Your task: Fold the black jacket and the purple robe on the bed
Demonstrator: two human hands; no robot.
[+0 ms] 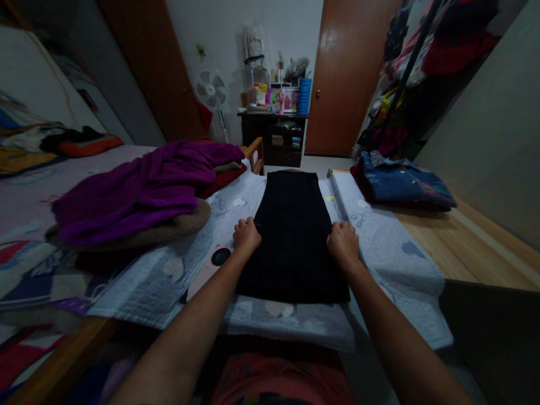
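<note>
A black garment, perhaps a skirt, lies flat on a pale blue patterned quilted cloth in front of me. Its narrower end points away, the wider end toward my body. My left hand is closed on the garment's left edge, about halfway along. On the opposite edge, at about the same height, my right hand grips the fabric with curled fingers. Beside my left forearm rests a pink object with a round black part, partly covered by the arm; its kind is unclear.
Purple clothing is heaped on the bed at left. A folded denim garment tops a stack on the wooden surface at right. Farther off stand a white fan and a dark cabinet. Clothes hang at upper right.
</note>
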